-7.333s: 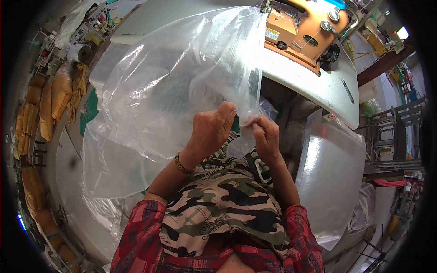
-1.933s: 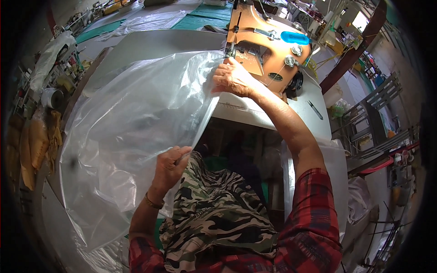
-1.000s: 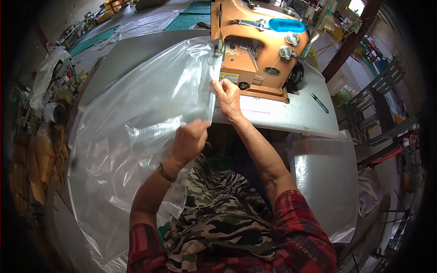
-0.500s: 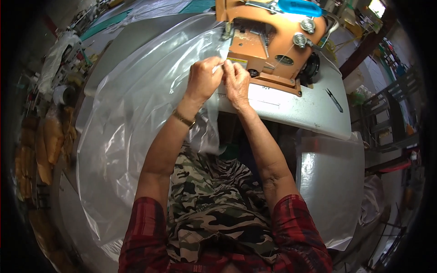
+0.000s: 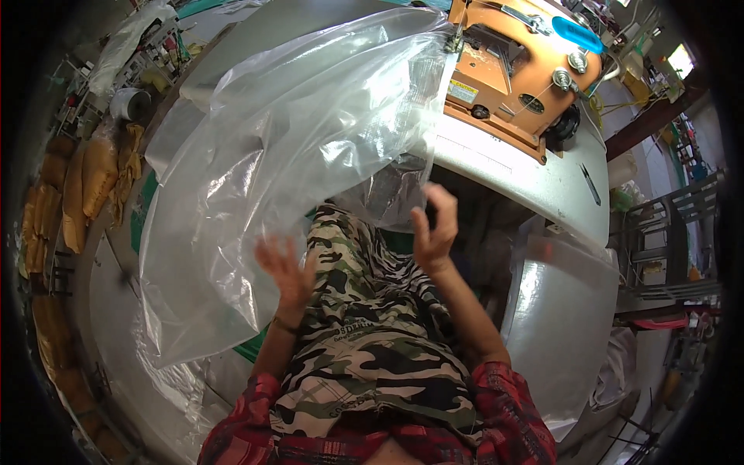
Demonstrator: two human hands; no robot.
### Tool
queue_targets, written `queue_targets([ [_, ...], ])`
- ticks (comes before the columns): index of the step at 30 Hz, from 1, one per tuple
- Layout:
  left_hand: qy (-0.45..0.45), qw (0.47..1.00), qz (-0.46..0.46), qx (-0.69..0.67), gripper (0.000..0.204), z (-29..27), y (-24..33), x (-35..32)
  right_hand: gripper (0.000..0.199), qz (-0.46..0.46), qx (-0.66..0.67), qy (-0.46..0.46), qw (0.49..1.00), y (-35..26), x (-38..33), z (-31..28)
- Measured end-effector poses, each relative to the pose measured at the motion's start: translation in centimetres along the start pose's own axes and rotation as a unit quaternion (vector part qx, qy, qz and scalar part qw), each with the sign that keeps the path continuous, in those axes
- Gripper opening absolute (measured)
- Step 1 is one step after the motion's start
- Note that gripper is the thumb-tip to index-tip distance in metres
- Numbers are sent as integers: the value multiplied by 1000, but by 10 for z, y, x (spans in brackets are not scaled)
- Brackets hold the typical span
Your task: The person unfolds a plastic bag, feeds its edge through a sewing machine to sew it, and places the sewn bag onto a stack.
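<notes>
A large clear plastic sheet (image 5: 310, 155) drapes off the left of the work table, its upper right edge reaching the needle area of an orange sewing machine (image 5: 496, 85). My left hand (image 5: 287, 271) is raised beside the sheet's lower part, fingers spread, slightly blurred and holding nothing. My right hand (image 5: 438, 232) is below the table's front edge, close to the sheet's hanging right edge. Its fingers are bent, with the thumb apart from them, and nothing shows between them. Whether its fingertips touch the plastic, I cannot tell.
Black thread snips (image 5: 590, 184) lie on the white tabletop (image 5: 542, 178) right of the machine. A blue-handled tool (image 5: 577, 33) rests on top of the machine. A stack of clear plastic sheets (image 5: 554, 325) is at my right. Brown bundles (image 5: 97, 182) line the far left.
Both hands have let go of the sheet's edge by the needle and come back toward my body, moving apart. The view has shifted, so the machine appears farther right.
</notes>
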State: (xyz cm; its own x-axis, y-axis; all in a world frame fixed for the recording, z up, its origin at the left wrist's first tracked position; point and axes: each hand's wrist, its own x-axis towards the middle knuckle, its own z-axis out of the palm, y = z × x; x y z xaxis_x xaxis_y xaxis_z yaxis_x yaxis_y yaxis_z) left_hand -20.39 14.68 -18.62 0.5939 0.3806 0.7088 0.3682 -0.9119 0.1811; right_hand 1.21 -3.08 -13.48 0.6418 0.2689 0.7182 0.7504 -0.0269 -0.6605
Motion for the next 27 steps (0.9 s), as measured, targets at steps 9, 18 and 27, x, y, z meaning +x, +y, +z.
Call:
queue_targets([
  [9, 42, 972, -219, 73, 77, -6, -45, 3, 25, 386, 309, -263, 829, 31, -8, 115],
  [18, -93, 963, -253, -18, 61, 13, -39, -40, 29, 404, 579, -266, 657, -19, 29, 199],
  [27, 54, 950, -271, -143, 45, 37, -42, -15, 28, 473, 638, -239, 559, -113, 31, 216],
])
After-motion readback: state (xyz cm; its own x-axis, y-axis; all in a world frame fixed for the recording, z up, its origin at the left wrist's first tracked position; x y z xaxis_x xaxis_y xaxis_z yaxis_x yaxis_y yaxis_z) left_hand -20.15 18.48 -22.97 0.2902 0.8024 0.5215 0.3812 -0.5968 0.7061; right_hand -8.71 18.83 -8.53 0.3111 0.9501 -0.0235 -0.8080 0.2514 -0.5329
